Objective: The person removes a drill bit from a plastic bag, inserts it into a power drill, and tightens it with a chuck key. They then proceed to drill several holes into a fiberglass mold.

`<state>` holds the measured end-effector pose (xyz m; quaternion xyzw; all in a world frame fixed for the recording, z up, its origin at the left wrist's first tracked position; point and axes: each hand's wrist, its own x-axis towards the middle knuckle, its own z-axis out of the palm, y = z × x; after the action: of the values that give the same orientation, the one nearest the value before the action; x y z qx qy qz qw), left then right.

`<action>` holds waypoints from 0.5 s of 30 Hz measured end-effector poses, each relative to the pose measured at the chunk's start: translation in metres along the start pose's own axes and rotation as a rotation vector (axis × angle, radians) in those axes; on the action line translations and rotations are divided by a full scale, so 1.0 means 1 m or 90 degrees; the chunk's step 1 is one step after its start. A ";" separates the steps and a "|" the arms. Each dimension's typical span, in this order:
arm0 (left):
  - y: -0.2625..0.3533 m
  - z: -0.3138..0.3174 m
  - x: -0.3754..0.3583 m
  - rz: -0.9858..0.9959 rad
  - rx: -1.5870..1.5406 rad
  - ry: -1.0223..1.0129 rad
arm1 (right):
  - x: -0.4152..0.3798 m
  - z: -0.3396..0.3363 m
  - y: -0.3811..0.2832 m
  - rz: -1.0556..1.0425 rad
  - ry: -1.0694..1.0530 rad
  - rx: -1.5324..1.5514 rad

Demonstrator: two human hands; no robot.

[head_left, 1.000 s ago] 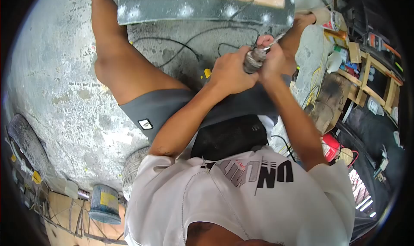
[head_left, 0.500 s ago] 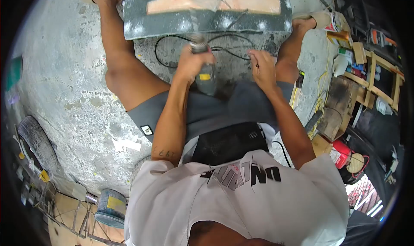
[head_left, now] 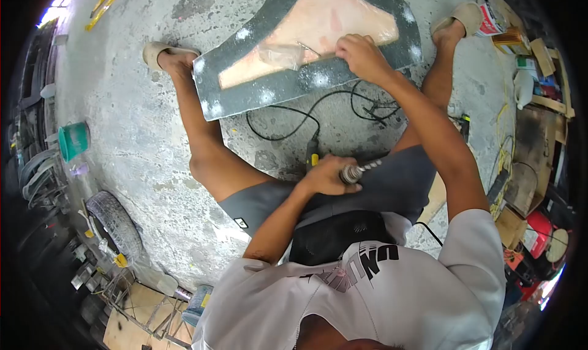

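Observation:
My left hand point(head_left: 331, 177) is wrapped round a corded power drill point(head_left: 313, 152), held low over my lap. The drill's metal chuck point(head_left: 350, 174) and its spiral bit point(head_left: 370, 165) point to the right. Over the dark-bordered panel point(head_left: 242, 102), my right hand point(head_left: 362, 57) has its fingers curled together at the edge of the pale middle. Whatever those fingers hold, if anything, is hidden. A clear plastic bag point(head_left: 283, 56) and a thin metal piece point(head_left: 309, 49) lie on the panel, left of my right hand.
A black cord point(head_left: 275, 140) loops over the concrete floor point(head_left: 153, 117) between my legs. At left are a green bucket point(head_left: 74, 140) and a tyre point(head_left: 114, 224). Wooden boxes point(head_left: 531, 144), a red machine point(head_left: 539, 235) and cans point(head_left: 511, 41) line the right side.
The drill has swung from bit upward to bit pointing right, closer to my body. My right hand has moved from beside the drill forward onto the panel. The camera view has turned.

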<state>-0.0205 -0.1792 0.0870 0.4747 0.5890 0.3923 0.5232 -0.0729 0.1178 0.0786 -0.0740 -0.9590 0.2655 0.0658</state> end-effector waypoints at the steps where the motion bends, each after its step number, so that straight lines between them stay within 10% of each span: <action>1: 0.003 0.006 0.005 -0.003 0.042 -0.032 | 0.007 -0.002 -0.003 0.101 -0.006 0.053; 15: -0.004 0.027 0.058 -0.165 -0.112 -0.224 | 0.045 0.009 -0.041 0.152 -0.131 0.036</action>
<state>0.0056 -0.1247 0.0655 0.4091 0.5084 0.2828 0.7030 -0.1225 0.0862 0.0963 -0.1576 -0.9373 0.3045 -0.0629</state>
